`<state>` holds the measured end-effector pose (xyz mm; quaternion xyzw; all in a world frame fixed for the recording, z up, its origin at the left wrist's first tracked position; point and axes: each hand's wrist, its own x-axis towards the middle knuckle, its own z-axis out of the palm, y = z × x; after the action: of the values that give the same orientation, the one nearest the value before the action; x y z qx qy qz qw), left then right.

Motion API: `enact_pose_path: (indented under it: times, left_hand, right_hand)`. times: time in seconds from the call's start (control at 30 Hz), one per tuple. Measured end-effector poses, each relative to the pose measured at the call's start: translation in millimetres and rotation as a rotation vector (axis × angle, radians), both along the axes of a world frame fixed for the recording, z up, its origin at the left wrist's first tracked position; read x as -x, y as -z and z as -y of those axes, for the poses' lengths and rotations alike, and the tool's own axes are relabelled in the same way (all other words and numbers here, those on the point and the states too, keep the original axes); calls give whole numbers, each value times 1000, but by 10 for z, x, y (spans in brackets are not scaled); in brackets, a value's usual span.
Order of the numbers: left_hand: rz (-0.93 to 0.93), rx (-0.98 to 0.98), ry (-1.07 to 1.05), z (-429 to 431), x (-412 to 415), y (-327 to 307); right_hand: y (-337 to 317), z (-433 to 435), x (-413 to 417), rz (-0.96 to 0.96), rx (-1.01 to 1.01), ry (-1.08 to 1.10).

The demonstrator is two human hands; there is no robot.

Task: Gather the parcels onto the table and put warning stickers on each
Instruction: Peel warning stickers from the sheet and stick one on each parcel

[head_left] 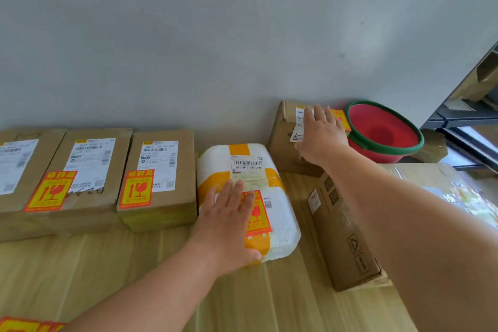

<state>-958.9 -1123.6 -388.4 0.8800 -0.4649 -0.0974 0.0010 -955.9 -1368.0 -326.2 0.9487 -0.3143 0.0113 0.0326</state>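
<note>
Right hand (320, 132) lies flat on the brown box (283, 143) at the far right by the wall, fingers straight and spread, holding nothing. Left hand (229, 218), also flat, presses the white parcel (215, 162), nearer and left of that box.

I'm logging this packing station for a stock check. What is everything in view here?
Flat parcels: three, brown, in a row at the left against the wall.
Padded parcel: one, white with yellow tape, right of the row.
Back box: one, brown, by the wall at right.
Long carton: one, brown, on the table at right.
Warning stickers: four seen on parcels, red and yellow; spare ones at the bottom-left edge.
Basin: one, red with green rim, far right.
Table: one, pale wood-coloured, under the parcels.
Left hand: flat on the padded parcel, over its sticker.
Right hand: flat on the back box.
</note>
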Motion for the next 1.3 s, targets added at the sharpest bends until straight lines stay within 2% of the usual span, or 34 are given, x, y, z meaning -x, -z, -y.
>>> enact_pose_path:
  times: [0.1, 0.27, 0.5, 0.87, 1.07, 1.2, 1.3]
  left_hand:
    - [-10, 11, -1, 2, -7, 23]
    - [-23, 17, 6, 22, -24, 17]
    - [-58, 22, 3, 13, -24, 19]
    - [-68, -2, 1, 36, -41, 10]
    - [-79, -3, -2, 24, -34, -2]
    - [-75, 3, -14, 28, -30, 18]
    - [-82, 10, -26, 35, -22, 26]
  right_hand:
    - [52, 86, -18, -22, -19, 16]
    - [-75, 146, -38, -18, 104, 31]
    - [-4, 301, -82, -15, -47, 33]
    - [-104, 341, -118, -58, -40, 0]
    - [-20, 350, -214, 2, -116, 49]
    - [-73, 394, -189, 39, -104, 17]
    - [-119, 416, -183, 120, -171, -11]
